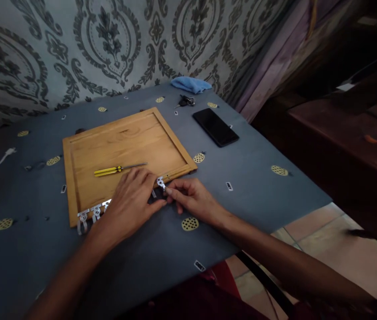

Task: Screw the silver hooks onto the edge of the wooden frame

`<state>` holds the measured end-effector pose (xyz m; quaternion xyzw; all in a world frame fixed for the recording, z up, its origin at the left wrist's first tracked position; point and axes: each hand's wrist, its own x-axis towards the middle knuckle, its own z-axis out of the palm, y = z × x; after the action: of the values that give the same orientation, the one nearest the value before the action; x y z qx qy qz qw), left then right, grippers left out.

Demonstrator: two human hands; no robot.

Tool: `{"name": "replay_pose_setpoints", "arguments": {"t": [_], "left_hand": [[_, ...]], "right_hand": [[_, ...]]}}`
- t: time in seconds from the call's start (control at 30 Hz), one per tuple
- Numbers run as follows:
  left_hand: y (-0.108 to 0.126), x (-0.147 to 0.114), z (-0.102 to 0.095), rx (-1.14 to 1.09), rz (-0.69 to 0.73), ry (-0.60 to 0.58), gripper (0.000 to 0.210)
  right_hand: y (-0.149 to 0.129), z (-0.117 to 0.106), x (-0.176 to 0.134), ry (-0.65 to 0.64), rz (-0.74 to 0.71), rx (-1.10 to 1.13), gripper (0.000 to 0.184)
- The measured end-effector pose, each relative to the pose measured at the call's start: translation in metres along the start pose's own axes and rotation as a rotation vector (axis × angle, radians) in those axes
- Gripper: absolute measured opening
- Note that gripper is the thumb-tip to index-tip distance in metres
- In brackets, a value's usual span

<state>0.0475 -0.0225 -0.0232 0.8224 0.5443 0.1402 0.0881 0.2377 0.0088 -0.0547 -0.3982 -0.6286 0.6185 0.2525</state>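
Observation:
A wooden framed board [125, 135] lies flat on the table, with silver metal hooks [95, 211] fixed along its near edge. My left hand [133, 202] rests over that edge and covers part of the row, its fingers lying on the wood and its thumb stretched toward my right hand. Thumb and fingers of my right hand [193, 199] pinch the lower end of a metal hook [161, 182] toward the board's right corner. Behind my left hand, a screwdriver [110, 170] with a yellow and black handle lies on the board, its shaft pointing right.
A black phone [215, 127], keys [186, 101] and a folded blue cloth [191, 84] lie to the right and back on the patterned blue-grey tablecloth [255, 195]. A white cable [0, 160] lies at the left. A patterned curtain [108, 44] hangs behind the table.

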Motion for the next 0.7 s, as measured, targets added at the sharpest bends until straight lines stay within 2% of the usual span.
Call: {"name": "replay_pose_setpoints", "arguments": {"t": [0.2,0.33,0.43,0.57,0.7], "left_hand": [[0.003,0.003,0.004,0.002,-0.033,0.010,0.035],[0.010,0.004,0.001,0.022,-0.101,-0.011,0.026],[0.013,0.005,-0.001,0.022,-0.122,-0.023,0.023],[0.013,0.004,-0.002,-0.009,-0.131,-0.032,0.023],[0.011,0.003,-0.005,-0.036,-0.142,-0.043,0.026]], "right_hand": [[0.001,-0.003,0.002,-0.017,0.032,-0.008,0.026],[0.002,-0.006,0.001,-0.051,-0.017,-0.051,0.028],[-0.001,-0.009,-0.002,0.023,-0.167,-0.217,0.027],[0.000,-0.014,-0.003,0.157,-0.456,-0.548,0.022],[0.007,-0.018,-0.003,0.178,-0.620,-0.821,0.029]]}}
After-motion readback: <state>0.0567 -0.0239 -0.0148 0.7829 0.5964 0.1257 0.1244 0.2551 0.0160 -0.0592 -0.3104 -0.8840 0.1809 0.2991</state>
